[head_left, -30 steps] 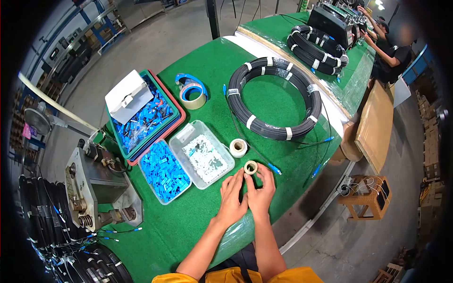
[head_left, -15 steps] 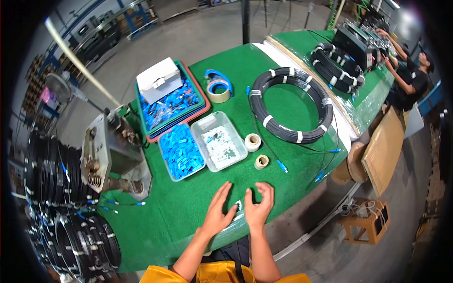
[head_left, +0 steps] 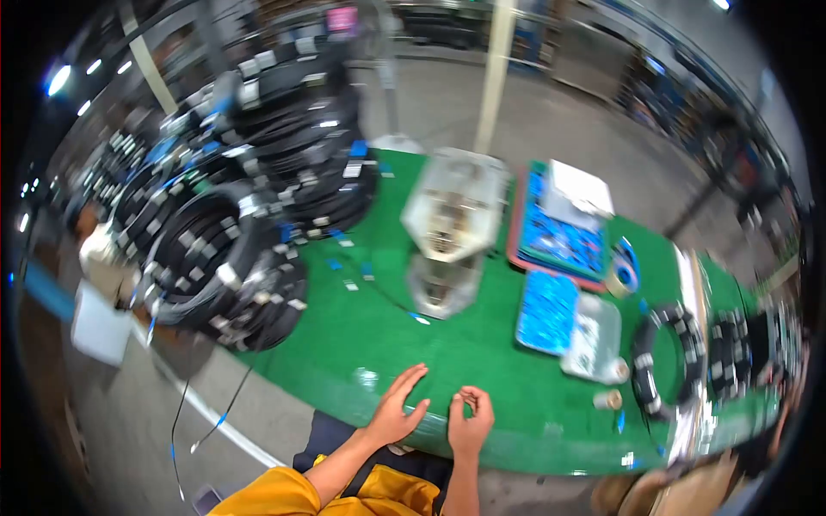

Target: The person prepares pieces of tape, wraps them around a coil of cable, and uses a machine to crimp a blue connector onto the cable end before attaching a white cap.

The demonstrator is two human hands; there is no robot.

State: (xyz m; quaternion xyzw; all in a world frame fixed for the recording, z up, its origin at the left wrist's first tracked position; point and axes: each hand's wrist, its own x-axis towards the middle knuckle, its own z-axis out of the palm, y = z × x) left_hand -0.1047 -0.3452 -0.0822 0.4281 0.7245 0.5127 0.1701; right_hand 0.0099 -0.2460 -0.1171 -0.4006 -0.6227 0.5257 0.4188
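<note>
My left hand (head_left: 398, 408) is over the near edge of the green-covered table (head_left: 370, 344), fingers stretched and thumb apart, holding nothing. Just right of it, my right hand (head_left: 470, 420) has loosely curled fingers with a small gap at the thumb; nothing shows in it. Beyond the hands stands a metal bench device (head_left: 443, 224) on a flat base. A thin black cable with a white tip (head_left: 420, 319) lies by that base. To the right are a tub of blue plastic pieces (head_left: 548, 314) and a clear tub with white pieces (head_left: 585, 344).
Black cable coils are piled high (head_left: 318, 163) at the left, with more coils (head_left: 206, 258) at the table edge and loose ends hanging. Stacked trays with a white box (head_left: 578, 191), tape rolls (head_left: 623, 271), a small spool (head_left: 607, 400) and a cable coil (head_left: 647, 361) occupy the right.
The view has swung left, so the tubs, trays and coil now appear farther right and the left-hand coil piles show fully. Both hands remain empty; the right fingers have curled closer to the thumb.
</note>
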